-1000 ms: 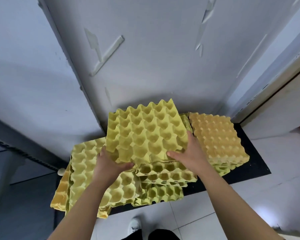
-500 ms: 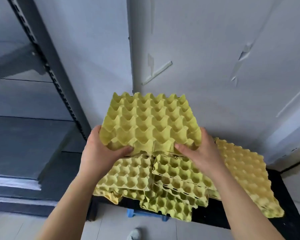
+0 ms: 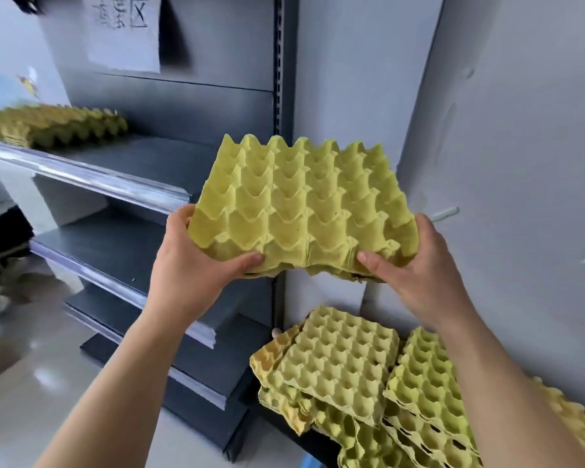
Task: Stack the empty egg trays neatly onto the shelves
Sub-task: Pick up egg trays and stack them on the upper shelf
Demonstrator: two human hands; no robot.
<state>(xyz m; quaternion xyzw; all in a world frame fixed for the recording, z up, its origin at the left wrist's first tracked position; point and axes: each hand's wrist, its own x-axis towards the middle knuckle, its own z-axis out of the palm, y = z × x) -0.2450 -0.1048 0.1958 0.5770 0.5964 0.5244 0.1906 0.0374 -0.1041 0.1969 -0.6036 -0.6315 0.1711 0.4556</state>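
Observation:
I hold a yellow-green egg tray point(image 3: 301, 207) in the air in front of a grey shelving unit point(image 3: 142, 244). My left hand point(image 3: 193, 265) grips its near left corner, thumb on top. My right hand point(image 3: 416, 271) grips its near right corner the same way. The tray seems to be a thin bundle of nested trays. A low stack of egg trays point(image 3: 51, 125) lies on the upper shelf at far left. Loose piles of egg trays point(image 3: 358, 376) sit on the floor at lower right, below my right arm.
The shelving unit has several dark shelves with pale front strips point(image 3: 92, 179), stepping down to the left. A perforated upright post point(image 3: 277, 79) stands behind the held tray. A paper sign point(image 3: 122, 32) hangs on the back panel. A white wall point(image 3: 504, 163) is at right.
Both hands lifted the tray up off the floor piles. My view swung left and up from the wall corner to the shelves.

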